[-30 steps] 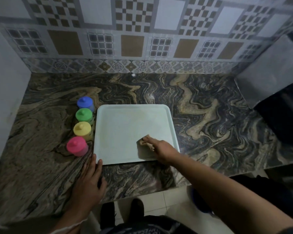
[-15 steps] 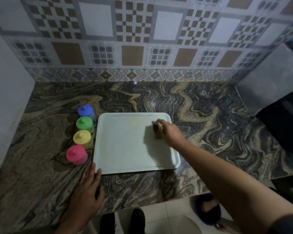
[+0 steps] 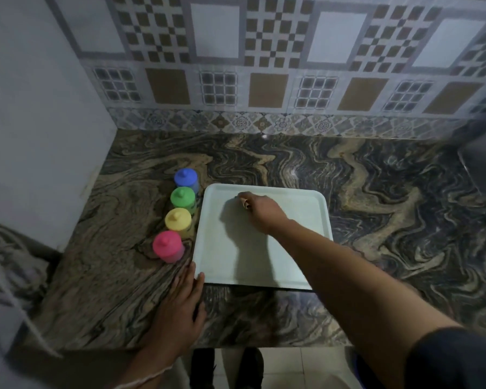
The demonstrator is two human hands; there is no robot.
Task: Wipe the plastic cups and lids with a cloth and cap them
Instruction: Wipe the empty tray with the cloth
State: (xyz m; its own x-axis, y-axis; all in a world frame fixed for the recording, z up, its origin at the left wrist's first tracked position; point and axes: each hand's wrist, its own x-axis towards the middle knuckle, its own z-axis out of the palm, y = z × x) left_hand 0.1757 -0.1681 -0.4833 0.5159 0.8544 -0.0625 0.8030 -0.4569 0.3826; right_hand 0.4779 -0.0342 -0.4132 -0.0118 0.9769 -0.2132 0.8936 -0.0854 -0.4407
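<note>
Pressing down on a pale tray (image 3: 300, 220), the person's right hand (image 3: 261, 213) has its fingers (image 3: 243, 195) curled around a small brownish cloth (image 3: 245, 204), most of it hidden under the hand. The hand sits near the tray's far edge, a little left of its middle, with the forearm reaching in from the lower right.

The left hand (image 3: 177, 304) lies flat on the marbled bench (image 3: 376, 206), fingers straight and close together, their tips touching or just beside the tray's near left corner, likely steadying it.

Four capped plastic cups stand in a row just left of the tray, running away from the person: pink cup (image 3: 167, 246) nearest, then yellow cup (image 3: 178, 222), green cup (image 3: 183, 198) and blue cup (image 3: 186, 178) farthest. Each wears a knobbed lid of its own colour.

The cups lie to the left of the cloth hand, across the tray's left rim, with the row's long axis parallel to that rim. The left hand is nearer the pink cup, so it seems better placed to pick up a cup while the right brings the cloth.

A tiled wall (image 3: 264, 66) rises behind the bench.
</note>
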